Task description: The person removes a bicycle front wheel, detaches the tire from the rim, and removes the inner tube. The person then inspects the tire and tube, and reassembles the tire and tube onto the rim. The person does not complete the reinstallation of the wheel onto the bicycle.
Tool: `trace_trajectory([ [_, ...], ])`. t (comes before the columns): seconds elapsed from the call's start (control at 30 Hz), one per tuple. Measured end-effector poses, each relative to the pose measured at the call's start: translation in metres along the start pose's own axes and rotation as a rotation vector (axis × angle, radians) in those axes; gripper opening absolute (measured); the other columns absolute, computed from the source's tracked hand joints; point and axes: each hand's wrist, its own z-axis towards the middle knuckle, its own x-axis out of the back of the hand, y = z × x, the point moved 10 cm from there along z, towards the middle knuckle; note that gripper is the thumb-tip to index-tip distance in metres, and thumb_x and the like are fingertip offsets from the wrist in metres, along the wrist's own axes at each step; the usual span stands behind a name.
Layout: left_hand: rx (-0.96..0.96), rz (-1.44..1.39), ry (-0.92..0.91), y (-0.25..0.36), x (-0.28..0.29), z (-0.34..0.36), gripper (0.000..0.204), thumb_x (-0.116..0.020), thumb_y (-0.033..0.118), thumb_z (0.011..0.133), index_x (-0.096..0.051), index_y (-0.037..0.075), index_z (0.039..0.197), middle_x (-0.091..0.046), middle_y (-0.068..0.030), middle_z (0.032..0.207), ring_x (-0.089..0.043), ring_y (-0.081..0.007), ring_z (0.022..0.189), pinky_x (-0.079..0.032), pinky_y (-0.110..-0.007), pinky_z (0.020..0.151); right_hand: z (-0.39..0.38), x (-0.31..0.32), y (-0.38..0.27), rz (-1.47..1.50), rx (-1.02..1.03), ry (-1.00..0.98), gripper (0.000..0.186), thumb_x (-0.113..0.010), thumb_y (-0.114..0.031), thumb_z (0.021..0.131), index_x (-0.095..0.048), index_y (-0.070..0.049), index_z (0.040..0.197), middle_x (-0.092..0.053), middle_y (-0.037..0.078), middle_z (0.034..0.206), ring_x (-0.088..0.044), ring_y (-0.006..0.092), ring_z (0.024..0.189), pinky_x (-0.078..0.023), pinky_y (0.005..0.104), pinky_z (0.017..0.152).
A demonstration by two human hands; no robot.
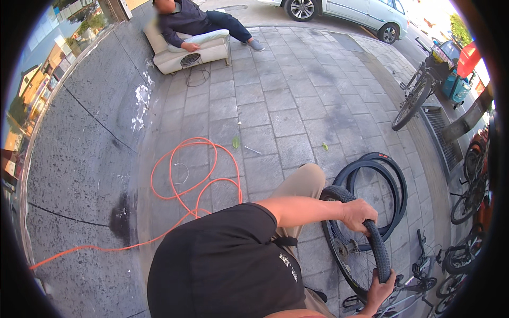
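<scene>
A spoked bicycle wheel (341,245) stands tilted on the paving at my right side. A black knobby tyre (378,248) runs along its upper and right side; I cannot tell how far it sits on the rim. My left hand (359,214) is wrapped over the top of the tyre, the arm stretched across from my shoulder. Lower down, my right hand (381,289) grips the same tyre, thumb on the near face and its other fingers partly hidden behind. Just beyond the wheel lie loose black tyres (401,183), overlapping in rings on the ground.
An orange hose (159,239) loops over the paving on the left, near a small metal tool (252,150). Bicycles (415,98) stand along the right, another frame (419,281) close by my right hand. A person sits on a cream seat (172,62) at the back.
</scene>
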Motion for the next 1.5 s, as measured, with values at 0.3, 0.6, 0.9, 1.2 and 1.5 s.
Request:
trace_trajectory([
  [0.3, -0.05, 0.136, -0.101, 0.05, 0.008, 0.026, 0.056, -0.093, 0.047, 0.067, -0.071, 0.011, 0.104, -0.074, -0.0102, 0.099, -0.071, -0.0352, 0.099, -0.054, -0.048, 0.082, 0.03, 0.044, -0.084, -0.121, 0.136, 0.054, 0.041, -0.086, -0.015, 0.084, -0.067, 0.0, 0.117, -0.071, 0.018, 0.101, -0.068, 0.0381, 0.092, -0.054, 0.0427, 0.086],
  [0.6, 0.065, 0.176, -0.347, 0.031, -0.037, -0.005, 0.051, -0.089, 0.05, 0.075, -0.073, 0.012, 0.106, -0.076, -0.0101, 0.101, -0.073, -0.0344, 0.099, -0.056, -0.05, 0.078, 0.017, -0.004, -0.138, -0.244, 0.193, -0.251, 0.067, -0.084, -0.018, 0.081, -0.06, -0.004, 0.143, -0.069, 0.023, 0.122, -0.067, 0.0466, 0.111, -0.053, 0.0504, 0.094],
  [0.9, 0.191, 0.149, -0.141, -0.019, 0.014, -0.017, 0.041, -0.089, 0.046, 0.076, -0.075, 0.014, 0.098, -0.077, -0.0102, 0.091, -0.074, -0.0351, 0.089, -0.056, -0.047, 0.077, 0.006, -0.008, -0.085, -0.209, 0.312, 0.176, 0.059, -0.091, -0.022, 0.077, -0.067, -0.001, 0.127, -0.069, 0.023, 0.11, -0.067, 0.0464, 0.101, -0.052, 0.0499, 0.086],
  [1.2, 0.018, 0.198, -0.11, 0.051, 0.028, 0.022, 0.052, -0.089, 0.045, 0.073, -0.072, 0.01, 0.108, -0.075, -0.0115, 0.102, -0.072, -0.0359, 0.1, -0.056, -0.047, 0.081, 0.053, 0.046, -0.13, -0.157, 0.319, 0.071, 0.049, -0.092, -0.019, 0.073, -0.07, 0.0, 0.113, -0.07, 0.02, 0.098, -0.068, 0.0449, 0.09, -0.054, 0.0474, 0.076],
  [1.5, 0.028, 0.195, -0.162, 0.021, -0.025, -0.009, 0.048, -0.089, 0.052, 0.073, -0.075, 0.013, 0.097, -0.075, -0.0087, 0.095, -0.073, -0.0338, 0.094, -0.057, -0.049, 0.075, 0.017, -0.008, -0.051, -0.001, -0.01, -0.092, 0.051, -0.08, -0.024, 0.089, -0.066, 0.001, 0.131, -0.07, 0.022, 0.119, -0.068, 0.0405, 0.108, -0.052, 0.044, 0.098],
])
